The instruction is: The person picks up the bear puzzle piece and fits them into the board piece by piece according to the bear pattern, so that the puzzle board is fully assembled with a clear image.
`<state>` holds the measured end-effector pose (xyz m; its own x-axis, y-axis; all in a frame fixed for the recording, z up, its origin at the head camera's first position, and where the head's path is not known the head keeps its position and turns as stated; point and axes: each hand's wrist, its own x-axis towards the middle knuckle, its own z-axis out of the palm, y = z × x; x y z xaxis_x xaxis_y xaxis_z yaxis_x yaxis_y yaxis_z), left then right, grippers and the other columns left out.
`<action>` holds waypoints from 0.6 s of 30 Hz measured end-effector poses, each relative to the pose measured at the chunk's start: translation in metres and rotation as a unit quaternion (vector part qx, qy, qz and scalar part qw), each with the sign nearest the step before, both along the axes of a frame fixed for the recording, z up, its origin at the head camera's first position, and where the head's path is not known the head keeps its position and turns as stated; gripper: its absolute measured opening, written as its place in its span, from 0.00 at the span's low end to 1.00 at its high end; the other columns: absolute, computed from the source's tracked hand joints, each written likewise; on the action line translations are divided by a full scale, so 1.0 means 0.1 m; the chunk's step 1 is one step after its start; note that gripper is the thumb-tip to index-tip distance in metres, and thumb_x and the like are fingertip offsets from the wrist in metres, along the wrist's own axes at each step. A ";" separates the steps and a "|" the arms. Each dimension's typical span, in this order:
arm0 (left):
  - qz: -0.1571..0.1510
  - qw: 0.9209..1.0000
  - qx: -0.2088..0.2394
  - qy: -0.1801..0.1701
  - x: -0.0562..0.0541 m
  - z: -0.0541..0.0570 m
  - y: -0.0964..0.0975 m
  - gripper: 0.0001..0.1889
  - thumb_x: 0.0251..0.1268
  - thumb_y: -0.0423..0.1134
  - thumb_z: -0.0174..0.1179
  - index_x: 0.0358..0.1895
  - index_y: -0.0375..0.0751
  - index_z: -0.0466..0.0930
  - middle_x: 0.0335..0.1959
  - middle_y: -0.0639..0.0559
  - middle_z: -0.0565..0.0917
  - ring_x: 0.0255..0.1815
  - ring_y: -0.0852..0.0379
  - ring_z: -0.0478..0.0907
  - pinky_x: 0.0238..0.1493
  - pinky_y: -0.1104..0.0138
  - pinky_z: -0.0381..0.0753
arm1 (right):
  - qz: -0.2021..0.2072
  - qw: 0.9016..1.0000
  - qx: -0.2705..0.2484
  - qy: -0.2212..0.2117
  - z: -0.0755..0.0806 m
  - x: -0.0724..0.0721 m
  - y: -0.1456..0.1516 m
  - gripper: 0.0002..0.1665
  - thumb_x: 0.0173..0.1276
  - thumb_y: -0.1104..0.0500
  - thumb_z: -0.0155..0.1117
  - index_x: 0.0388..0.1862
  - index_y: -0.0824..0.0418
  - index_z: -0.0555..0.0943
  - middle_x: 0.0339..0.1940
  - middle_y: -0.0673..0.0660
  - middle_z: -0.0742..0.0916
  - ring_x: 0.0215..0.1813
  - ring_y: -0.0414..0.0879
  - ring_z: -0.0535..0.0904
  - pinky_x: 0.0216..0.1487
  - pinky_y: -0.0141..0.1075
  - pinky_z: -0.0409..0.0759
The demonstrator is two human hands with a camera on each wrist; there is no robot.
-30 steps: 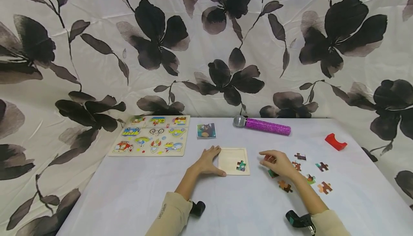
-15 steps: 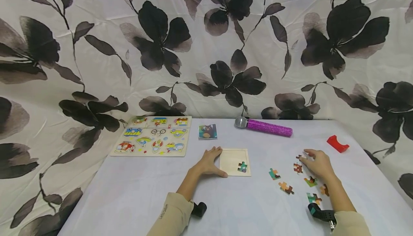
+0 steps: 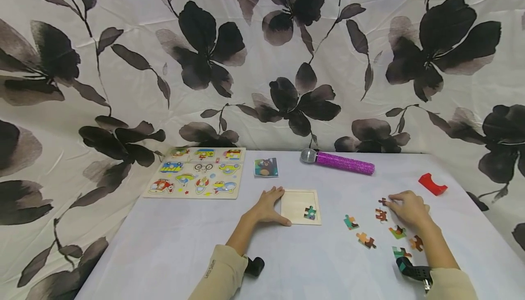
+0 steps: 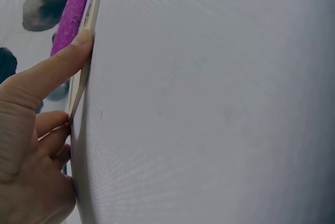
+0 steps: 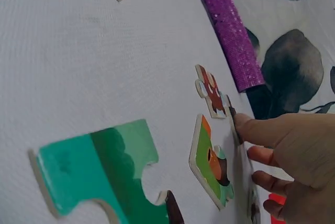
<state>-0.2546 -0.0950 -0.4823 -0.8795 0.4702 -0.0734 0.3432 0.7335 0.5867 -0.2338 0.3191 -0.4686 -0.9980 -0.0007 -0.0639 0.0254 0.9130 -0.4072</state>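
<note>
My left hand (image 3: 266, 209) holds a small square wooden puzzle tray (image 3: 293, 203) at its left side, thumb at the near edge and fingers by the far corner. One green jigsaw piece (image 3: 310, 212) lies in the tray's near right part. Off to the right, thumb and fingertips of my right hand (image 3: 411, 209) pinch a small dark jigsaw piece (image 3: 383, 201); in the right wrist view the thumb covers part of it. Close by lie a brown piece (image 3: 381, 215) and a green-and-orange piece (image 5: 209, 158). A large green piece (image 5: 99, 166) fills the right wrist view's foreground.
More loose pieces lie between tray and right arm, including a teal-and-orange one (image 3: 351, 222). Behind the tray are a bear picture card (image 3: 266, 167) and a purple glitter microphone (image 3: 344, 163). A vehicle puzzle board (image 3: 194, 174) stands left, a red curved block (image 3: 433, 184) far right.
My right hand has moved right, from beside the tray to the far loose piece, and stays there over the last half second. The left hand keeps its place on the tray.
</note>
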 end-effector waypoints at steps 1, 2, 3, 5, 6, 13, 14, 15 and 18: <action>0.001 1.000 0.000 0.000 0.00 0.00 0.00 0.54 0.38 0.52 0.76 0.69 0.31 0.59 0.72 0.40 0.59 0.74 0.43 0.49 0.73 0.48 0.42 | 0.006 1.000 -0.003 0.000 0.01 0.00 0.01 0.25 0.65 0.54 0.60 0.54 0.72 0.77 0.52 0.79 0.74 0.52 0.76 0.67 0.43 0.66 0.66; 0.002 1.000 -0.001 -0.002 0.00 0.00 0.00 0.54 0.38 0.52 0.76 0.69 0.31 0.59 0.72 0.40 0.58 0.74 0.43 0.49 0.73 0.49 0.42 | 0.012 1.000 -0.007 -0.001 0.02 0.00 0.02 0.25 0.66 0.54 0.60 0.54 0.72 0.77 0.51 0.79 0.75 0.52 0.75 0.68 0.43 0.65 0.66; 0.001 1.000 -0.001 -0.001 0.00 0.00 0.00 0.54 0.37 0.52 0.76 0.69 0.30 0.59 0.72 0.40 0.59 0.74 0.43 0.49 0.73 0.48 0.42 | 0.017 1.000 -0.010 -0.003 0.03 0.01 0.04 0.25 0.66 0.54 0.60 0.54 0.72 0.77 0.51 0.78 0.75 0.52 0.74 0.68 0.42 0.64 0.66; 0.001 1.000 -0.001 0.000 0.00 0.00 0.00 0.54 0.38 0.52 0.76 0.69 0.30 0.59 0.72 0.40 0.59 0.74 0.43 0.49 0.73 0.48 0.42 | 0.022 1.000 -0.013 -0.011 0.05 0.01 0.07 0.29 0.65 0.52 0.61 0.55 0.73 0.75 0.51 0.79 0.76 0.52 0.74 0.68 0.42 0.63 0.67; 0.000 1.000 0.000 0.001 0.00 -0.01 0.00 0.54 0.37 0.52 0.76 0.69 0.30 0.59 0.72 0.39 0.59 0.74 0.42 0.50 0.73 0.48 0.42 | 0.023 1.000 -0.012 -0.015 0.06 0.02 0.09 0.31 0.64 0.50 0.62 0.56 0.74 0.74 0.52 0.79 0.76 0.52 0.73 0.68 0.42 0.64 0.67; 0.002 1.000 -0.003 -0.004 0.00 0.00 -0.01 0.54 0.38 0.52 0.75 0.70 0.31 0.58 0.72 0.40 0.58 0.74 0.44 0.49 0.73 0.49 0.41 | 0.010 0.998 -0.018 -0.064 0.15 0.07 0.27 0.42 0.59 0.47 0.68 0.58 0.79 0.68 0.51 0.82 0.73 0.52 0.75 0.67 0.48 0.67 0.70; 0.002 1.000 -0.002 -0.004 0.00 0.00 0.00 0.54 0.38 0.52 0.75 0.70 0.31 0.58 0.72 0.40 0.58 0.74 0.43 0.49 0.73 0.49 0.41 | 0.013 0.997 -0.020 -0.069 0.16 0.08 0.29 0.41 0.59 0.49 0.68 0.57 0.80 0.69 0.50 0.82 0.74 0.51 0.74 0.68 0.48 0.65 0.72; 0.002 1.000 -0.001 -0.003 0.00 0.00 0.00 0.54 0.38 0.52 0.75 0.70 0.31 0.58 0.72 0.40 0.58 0.74 0.43 0.49 0.73 0.49 0.42 | 0.016 0.997 -0.020 -0.072 0.17 0.09 0.31 0.39 0.59 0.51 0.68 0.55 0.81 0.70 0.49 0.82 0.75 0.50 0.73 0.70 0.48 0.64 0.73; 0.004 1.000 0.001 -0.006 0.00 0.01 0.00 0.54 0.38 0.52 0.76 0.70 0.31 0.58 0.72 0.41 0.58 0.75 0.44 0.48 0.74 0.49 0.41 | 0.020 0.997 -0.030 -0.075 0.17 0.12 0.34 0.32 0.60 0.56 0.67 0.52 0.81 0.72 0.41 0.76 0.79 0.42 0.66 0.73 0.44 0.59 0.76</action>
<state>-0.2543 -0.0947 -0.4810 -0.8818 0.4641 -0.0836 0.3309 0.7352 0.5916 -0.2218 0.3530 -0.4517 -0.9765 -0.0486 -0.2100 0.0539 0.8883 -0.4561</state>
